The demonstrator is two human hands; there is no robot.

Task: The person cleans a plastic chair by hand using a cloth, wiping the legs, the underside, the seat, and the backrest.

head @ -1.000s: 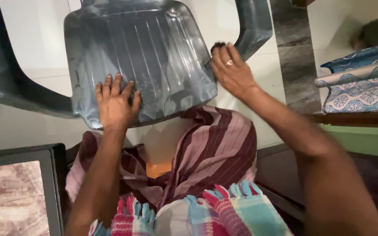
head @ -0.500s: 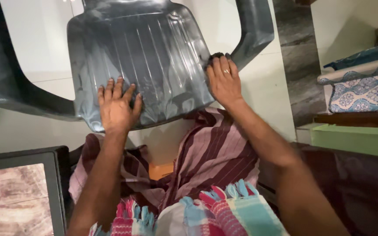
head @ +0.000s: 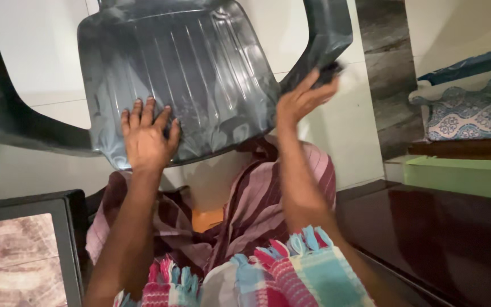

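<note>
Chair handling: the dark grey moulded plastic chair [head: 188, 74] stands on the pale tiled floor [head: 35, 68], directly in front of the person. The left hand [head: 146, 136] lies flat, fingers spread, on the ribbed seat's front edge. The right hand [head: 305, 96], fingers loosely apart, touches the armrest [head: 328, 34], gripping nothing. The glossy shell is judged light, stiff and slippery; take hold at seat rim and armrest.

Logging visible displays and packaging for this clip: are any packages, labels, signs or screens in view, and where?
Screen: bottom-left corner, beside the left hand's forearm; a flat rectangular panel with a dark frame, showing a mottled pinkish-brown picture.
No packages, labels or signs can be made out; the grey plastic chair that both hands touch looks unmarked.
</note>
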